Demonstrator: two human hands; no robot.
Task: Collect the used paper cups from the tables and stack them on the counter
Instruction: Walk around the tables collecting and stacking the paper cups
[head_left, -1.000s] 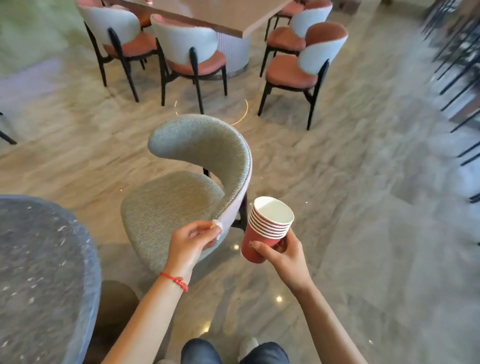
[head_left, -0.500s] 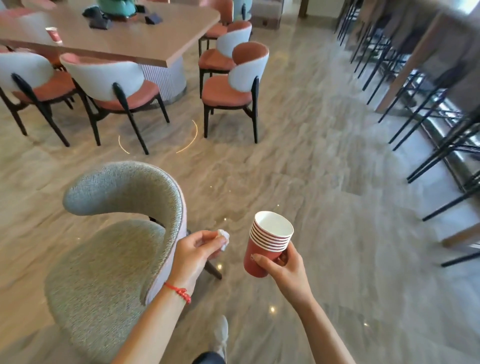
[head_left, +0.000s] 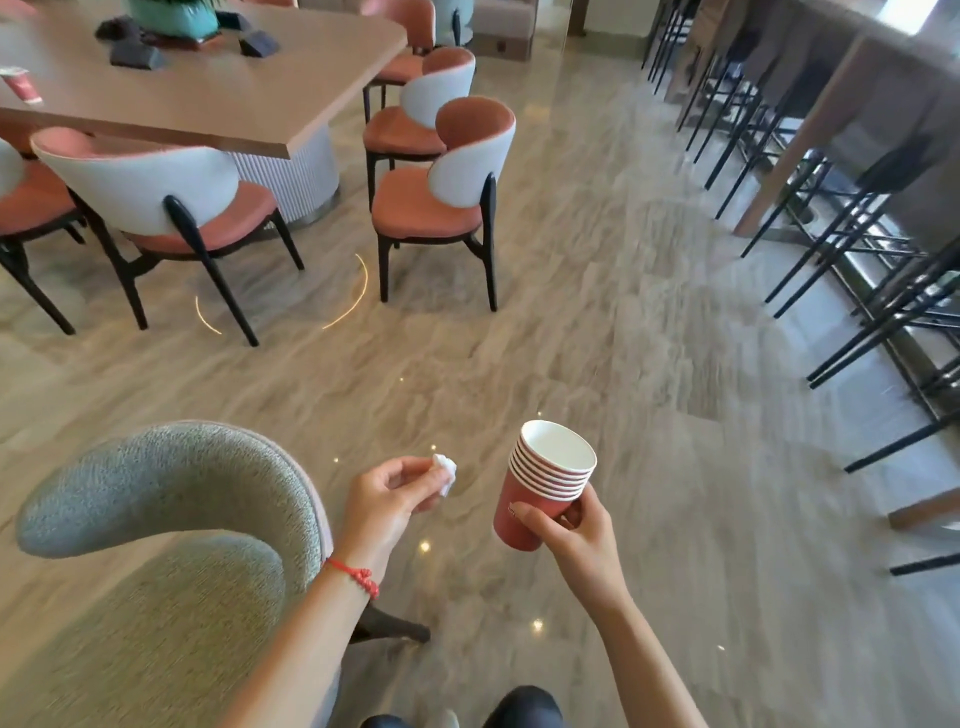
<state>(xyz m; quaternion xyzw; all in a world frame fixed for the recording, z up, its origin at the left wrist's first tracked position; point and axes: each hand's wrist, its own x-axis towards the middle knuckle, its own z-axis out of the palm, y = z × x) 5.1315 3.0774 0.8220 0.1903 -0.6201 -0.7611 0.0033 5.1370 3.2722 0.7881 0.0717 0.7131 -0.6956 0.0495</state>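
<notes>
I swing toward the long table (head_left: 218, 111) at 11 o'clock, where a red cup (head_left: 22, 87) has come into view, my right hand (head_left: 576, 530) gripping the stacked cups (head_left: 545, 488), left hand (head_left: 387, 493) pinching a tissue (head_left: 445, 473)

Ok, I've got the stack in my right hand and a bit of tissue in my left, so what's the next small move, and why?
Probably step toward the long wooden table ahead on the left: a lone red cup stands near its left end, uncollected. The right hand grips the stack of red cups, whose open top could take it. The left hand only pinches a crumpled white tissue, so it may manage the pickup.
</notes>
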